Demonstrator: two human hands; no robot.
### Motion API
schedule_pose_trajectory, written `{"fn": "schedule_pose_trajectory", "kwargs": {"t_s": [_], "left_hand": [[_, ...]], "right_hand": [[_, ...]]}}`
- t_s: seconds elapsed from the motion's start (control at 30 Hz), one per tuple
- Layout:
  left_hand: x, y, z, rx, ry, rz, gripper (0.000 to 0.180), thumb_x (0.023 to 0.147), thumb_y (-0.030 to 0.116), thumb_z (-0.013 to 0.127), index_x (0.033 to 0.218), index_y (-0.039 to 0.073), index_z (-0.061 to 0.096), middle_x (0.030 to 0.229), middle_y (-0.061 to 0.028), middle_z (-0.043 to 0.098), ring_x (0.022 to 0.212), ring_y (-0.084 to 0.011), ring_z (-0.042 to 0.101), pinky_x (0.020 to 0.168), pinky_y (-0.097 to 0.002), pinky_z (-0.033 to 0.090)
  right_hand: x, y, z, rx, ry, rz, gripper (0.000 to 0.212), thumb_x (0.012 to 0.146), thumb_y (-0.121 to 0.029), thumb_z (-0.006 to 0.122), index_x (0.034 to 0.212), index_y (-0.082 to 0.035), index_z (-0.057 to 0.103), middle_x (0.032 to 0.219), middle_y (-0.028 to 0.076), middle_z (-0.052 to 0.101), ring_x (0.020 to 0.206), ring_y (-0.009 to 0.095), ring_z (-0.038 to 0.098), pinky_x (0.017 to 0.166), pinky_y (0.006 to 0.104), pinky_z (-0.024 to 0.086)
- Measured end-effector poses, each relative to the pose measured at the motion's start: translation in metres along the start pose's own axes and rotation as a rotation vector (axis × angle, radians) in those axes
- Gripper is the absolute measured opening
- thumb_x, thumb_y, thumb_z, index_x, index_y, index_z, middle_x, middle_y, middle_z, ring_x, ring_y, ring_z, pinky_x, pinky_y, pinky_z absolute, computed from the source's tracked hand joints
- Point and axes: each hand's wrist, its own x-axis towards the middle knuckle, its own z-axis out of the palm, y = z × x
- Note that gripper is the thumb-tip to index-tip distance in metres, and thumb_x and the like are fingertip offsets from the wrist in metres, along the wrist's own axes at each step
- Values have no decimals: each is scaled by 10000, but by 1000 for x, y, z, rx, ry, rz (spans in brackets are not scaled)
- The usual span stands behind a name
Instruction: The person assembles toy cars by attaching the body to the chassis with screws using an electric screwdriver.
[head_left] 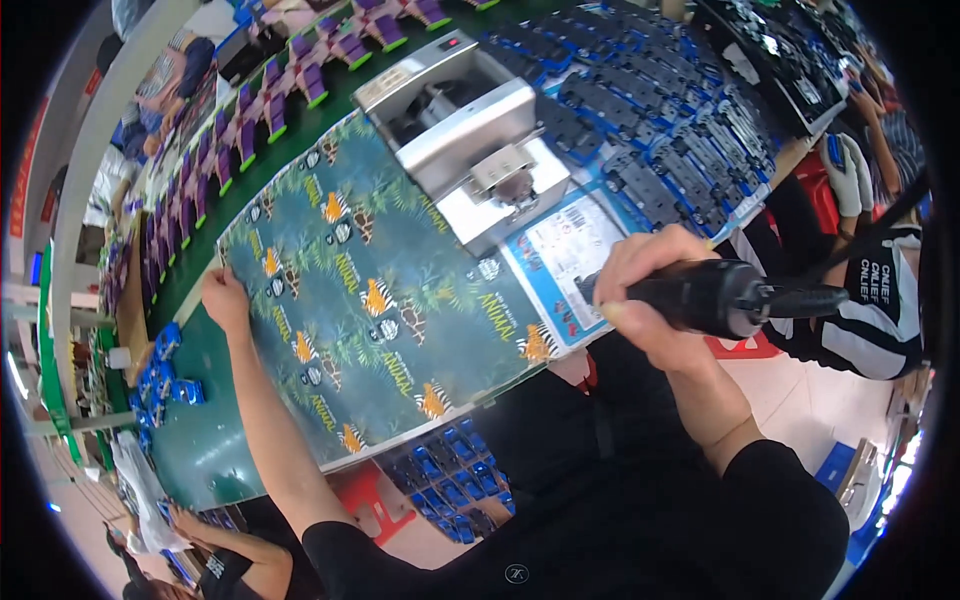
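Note:
My right hand (655, 290) is wrapped round a black electric screwdriver (705, 298), a thick cylinder with a cable running off to the right. Its tip is hard to make out over the white and blue printed sheet (575, 265). At the left edge of a dark green animal-print sheet (400, 300), my left hand (228, 298) has its fingers curled closed. Whatever they pinch, if anything, is hidden. Beyond the right hand stands a silver metal machine (470, 140) with an open top, like a screw feeder. Rows of black and blue toy car chassis (660, 130) lie to its right.
Purple toy pieces with green ends (245, 125) line the green belt at the far left. Small blue parts (165, 375) lie on the green table (205, 450). Blue toy cars (450, 480) and a red stool (370, 505) are below the table edge. Other people sit nearby.

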Motion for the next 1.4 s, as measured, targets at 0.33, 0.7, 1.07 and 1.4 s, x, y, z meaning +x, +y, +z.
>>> {"fn": "schedule_pose_trajectory", "kwargs": {"t_s": [0.33,0.7,1.07,1.4], "left_hand": [[-9,-22,-25,27,19,-96,215,892,217,647,824,14,661,804,-216,672,781,-418,654,701,-505,496],[17,376,-111,-710,-160,291,280,765,93,779,996,6,647,809,-97,690,716,-189,662,676,-316,528],[-182,508,-99,-568,-627,87,651,815,559,709,979,-69,666,808,-214,699,776,-349,693,719,-399,528],[-205,532,-87,-882,-538,-212,588,699,427,854,957,-54,636,810,-113,666,765,-189,637,718,-313,517]], "right_hand": [[2,0,4,-105,-14,-101,316,693,-210,881,737,-20,632,607,19,581,533,77,537,516,230,408],[-5,-10,-4,16,-15,100,195,817,-60,770,878,-27,588,712,28,602,595,69,567,562,216,441],[-27,-119,-143,472,-148,4,291,827,-221,686,887,-9,496,608,60,517,453,150,506,469,298,493],[-38,-114,-138,351,-32,0,196,783,-67,693,823,33,529,578,101,541,430,149,511,460,301,497]]}}
